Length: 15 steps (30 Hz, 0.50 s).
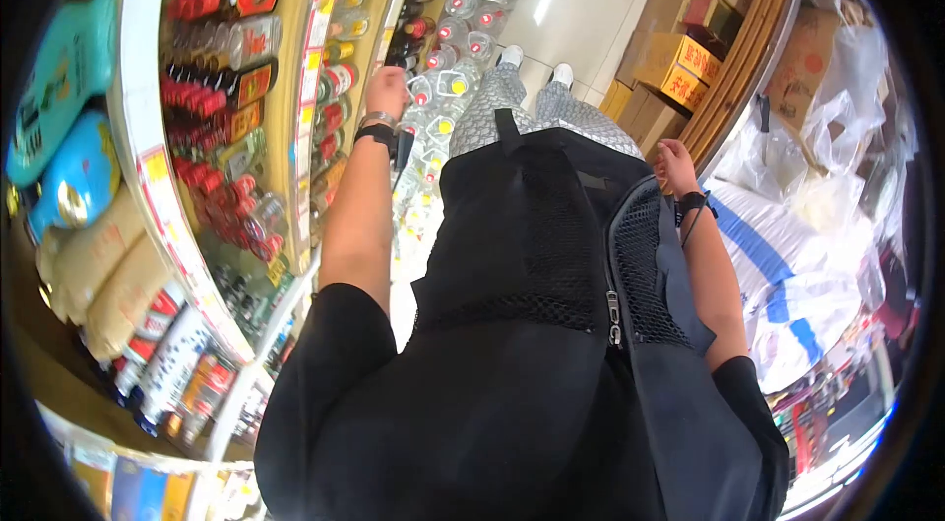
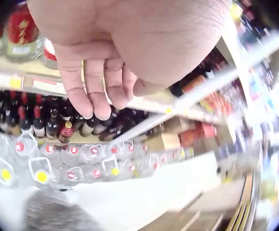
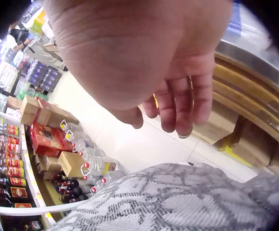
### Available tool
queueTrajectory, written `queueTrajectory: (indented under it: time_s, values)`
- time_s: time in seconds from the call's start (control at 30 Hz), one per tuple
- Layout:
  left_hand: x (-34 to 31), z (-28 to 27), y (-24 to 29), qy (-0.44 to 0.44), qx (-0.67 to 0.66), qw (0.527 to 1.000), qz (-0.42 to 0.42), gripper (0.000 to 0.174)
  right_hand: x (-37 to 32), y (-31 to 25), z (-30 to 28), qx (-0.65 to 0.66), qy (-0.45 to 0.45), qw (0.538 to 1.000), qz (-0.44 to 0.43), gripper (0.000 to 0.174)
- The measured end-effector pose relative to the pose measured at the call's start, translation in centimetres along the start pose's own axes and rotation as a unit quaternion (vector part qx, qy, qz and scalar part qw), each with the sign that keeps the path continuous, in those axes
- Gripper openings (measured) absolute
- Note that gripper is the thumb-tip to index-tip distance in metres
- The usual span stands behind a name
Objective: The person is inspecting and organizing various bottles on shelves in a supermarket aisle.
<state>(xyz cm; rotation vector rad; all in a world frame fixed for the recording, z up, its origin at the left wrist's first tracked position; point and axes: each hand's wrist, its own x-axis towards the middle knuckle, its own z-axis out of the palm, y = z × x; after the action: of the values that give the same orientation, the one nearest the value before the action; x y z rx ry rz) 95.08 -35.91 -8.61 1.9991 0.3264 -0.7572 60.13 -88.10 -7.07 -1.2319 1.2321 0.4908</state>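
My left hand point(image 1: 387, 94) hangs with loosely bent fingers beside the shelves of bottles, holding nothing. In the left wrist view, its fingers point(image 2: 97, 91) overlap dark bottles point(image 2: 38, 120) on a low shelf, above large clear jugs point(image 2: 93, 154). On the other side, my right hand point(image 1: 675, 166) is held low beside my patterned trousers point(image 1: 581, 112), near stacked cartons. The right wrist view shows its fingers point(image 3: 183, 103) relaxed, with nothing between them. A black mesh-sided bag point(image 1: 532, 245) lies across my front, between the two arms.
Bottles fill the left shelves point(image 1: 305, 48), with clear jugs point(image 1: 461, 4) on the floor along them. Yellow and brown cartons point(image 1: 679, 68) stand at right, near a curved wooden edge point(image 1: 743, 38) and a white-and-blue sack point(image 1: 778, 275). Another person point(image 3: 40, 48) stands farther down the aisle.
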Motion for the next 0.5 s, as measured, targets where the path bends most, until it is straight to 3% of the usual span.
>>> queueTrajectory:
  time_s: [0.03,0.07,0.1,0.17,0.2,0.3,0.33,0.4,0.5]
  values:
    - [-2.1,0.5,0.9,-0.043,0.155,0.981,0.109,0.019,0.9,-0.2,-0.3,-0.023,-0.008,1.0,-0.007,0.03]
    - [-4.3,1.0,2.7,-0.083,0.308,0.924,0.211,0.02,1.3,-0.9,-0.5,-0.037,-0.019,0.999,-0.013,0.03]
    - [-6.7,1.4,5.3,-0.064,0.303,0.929,0.204,0.02,1.6,-1.7,-0.4,-0.062,-0.022,0.998,-0.022,0.029]
    - [-11.1,1.9,9.7,-0.124,0.436,0.862,0.227,0.024,3.7,-2.1,-0.9,-0.09,-0.033,0.995,-0.037,0.029]
    - [-11.3,1.7,9.0,-0.105,0.43,0.869,0.223,0.024,4.8,-2.4,-1.0,-0.104,-0.042,0.992,-0.05,0.029]
    - [-8.7,1.6,5.2,0.1,0.293,0.927,0.211,0.026,5.4,-5.2,-0.7,-0.133,-0.042,0.988,-0.065,0.033]
    - [-5.5,1.3,2.4,0.117,0.24,0.947,0.178,0.028,5.8,-6.3,-0.4,-0.133,-0.042,0.987,-0.073,0.033]
    - [-2.2,1.0,2.1,0.193,0.15,0.968,0.052,0.028,5.3,-6.7,-1.5,-0.13,-0.048,0.985,-0.099,0.03]
    - [0.9,0.2,0.1,0.24,0.152,0.958,0.035,0.035,0.7,-9.0,-0.7,-0.148,-0.059,0.976,-0.148,0.027]
